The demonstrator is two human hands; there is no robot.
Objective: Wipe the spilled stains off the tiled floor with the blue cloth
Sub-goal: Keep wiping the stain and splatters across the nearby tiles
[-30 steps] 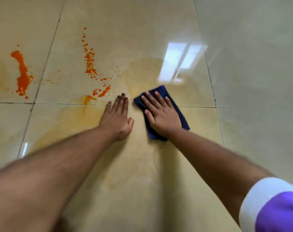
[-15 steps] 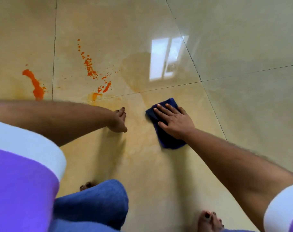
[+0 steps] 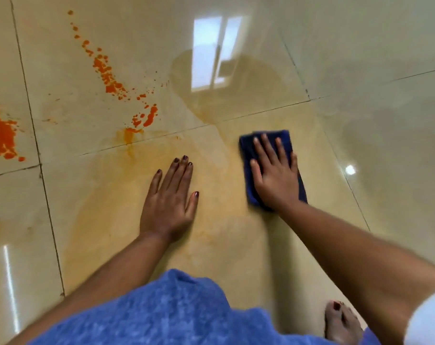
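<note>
Head view: the tiled floor (image 3: pixel 360 46) fills the frame, glossy cream tiles divided by thin dark grout lines, with a bright window reflection (image 3: pixel 215 53) at far centre. A broad, pale yellow-orange smear (image 3: pixel 126 195) covers the near-centre tile, spreading from the grout line toward the viewer and under both hands. At the near edge lies blue textured fabric (image 3: pixel 176 312) over the person's lap, and a bare foot (image 3: pixel 340 322) shows at near right.

Stains: a trail of orange droplets and blotches (image 3: pixel 112 78) runs diagonally across the far-left tile, ending in a short run (image 3: pixel 129 135) that reaches the grout line. A denser orange patch (image 3: pixel 0 133) sits at the left edge on the neighbouring tile. Both appear unwiped.

The blue cloth (image 3: pixel 284 139) is dark navy, folded into a rough rectangle, lying flat on the floor right of centre, just near of the grout line. Its far edge and both side edges show around the hand; the middle is covered.

The right hand (image 3: pixel 273 178) presses flat on the cloth, fingers straight and slightly spread, pointing away. The left hand (image 3: pixel 169 202) rests palm-down on the bare floor to the left of the cloth, fingers extended and close together, thumb out, holding nothing. The two hands are apart, with smeared tile between them.
</note>
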